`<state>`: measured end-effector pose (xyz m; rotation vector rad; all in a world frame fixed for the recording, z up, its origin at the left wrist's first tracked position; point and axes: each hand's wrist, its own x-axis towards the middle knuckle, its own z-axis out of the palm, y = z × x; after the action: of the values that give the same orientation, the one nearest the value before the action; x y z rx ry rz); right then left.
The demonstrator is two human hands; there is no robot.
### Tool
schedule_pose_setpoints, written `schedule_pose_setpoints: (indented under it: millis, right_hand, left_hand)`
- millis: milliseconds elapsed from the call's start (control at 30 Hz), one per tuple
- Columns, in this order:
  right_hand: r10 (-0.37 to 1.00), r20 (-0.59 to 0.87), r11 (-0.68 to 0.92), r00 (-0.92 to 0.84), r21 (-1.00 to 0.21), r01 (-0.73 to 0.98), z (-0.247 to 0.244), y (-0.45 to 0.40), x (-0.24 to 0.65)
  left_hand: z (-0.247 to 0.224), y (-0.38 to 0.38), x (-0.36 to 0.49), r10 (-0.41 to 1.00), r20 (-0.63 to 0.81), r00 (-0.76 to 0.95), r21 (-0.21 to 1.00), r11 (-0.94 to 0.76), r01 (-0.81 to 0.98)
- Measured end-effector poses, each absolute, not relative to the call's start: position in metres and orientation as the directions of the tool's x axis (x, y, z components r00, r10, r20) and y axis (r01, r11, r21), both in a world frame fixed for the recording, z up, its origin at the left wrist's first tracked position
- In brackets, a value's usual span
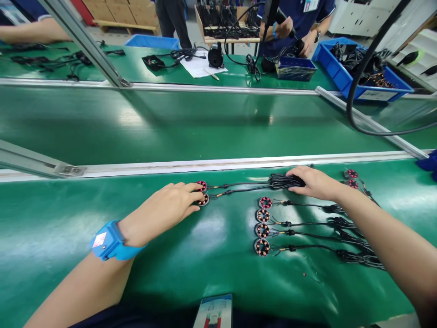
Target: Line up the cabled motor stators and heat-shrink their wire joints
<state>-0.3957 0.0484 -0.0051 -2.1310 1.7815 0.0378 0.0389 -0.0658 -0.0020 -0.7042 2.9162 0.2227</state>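
Observation:
My left hand [170,202], with a blue wrist strap [111,241], reaches across the green mat. Its fingertips rest on two small round motor stators, a pink-wound one [202,185] and a copper-wound one [205,199]. Black cables run right from these to a folded cable bundle [285,181], which my right hand [312,182] grips from above. Below lies a column of several more stators, among them a pink one [265,202] and a copper one [262,247]. Their bundled leads [358,257] stretch right, partly hidden under my right forearm.
Two pink stators [351,174] lie beyond my right wrist. A white-metal rail [205,166] separates my mat from the green conveyor [205,123]. Across it, a co-worker [300,27] handles a black part near a blue bin [358,86] of cables. A thick black cable [351,91] hangs at right.

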Motion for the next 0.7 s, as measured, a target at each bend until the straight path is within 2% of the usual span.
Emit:
schedule_pose_setpoints:
  millis: [100,233,433,600,700]
  right_hand:
    - [-0.963,-0.207,-0.129,0.171,-0.201,-0.971,-0.002,0.06,-0.402]
    - [-0.989,-0.139,-0.031,0.051,-0.143,-0.989,0.016,0.096,-0.422]
    - [-0.958,-0.223,0.219,-0.179,-0.168,-0.961,0.051,0.153,-0.459]
    - [-0.831,-0.345,0.514,-0.435,-0.182,-0.838,0.039,0.184,-0.489]
    - [-0.789,-0.364,0.58,-0.495,-0.177,-0.795,0.017,0.201,-0.501]
  left_hand:
    - [-0.005,-0.066,0.034,-0.42,-0.123,-0.899,0.107,0.895,-0.433]
    - [-0.006,-0.061,0.017,-0.354,-0.047,-0.934,0.051,0.933,-0.356]
    - [0.005,-0.069,-0.044,-0.161,0.08,-0.984,0.036,0.987,-0.158]
    - [0.009,-0.076,-0.116,-0.025,0.029,-0.999,0.097,0.995,-0.022]
    - [0.003,-0.073,-0.137,0.033,-0.016,-0.999,0.156,0.987,0.03]
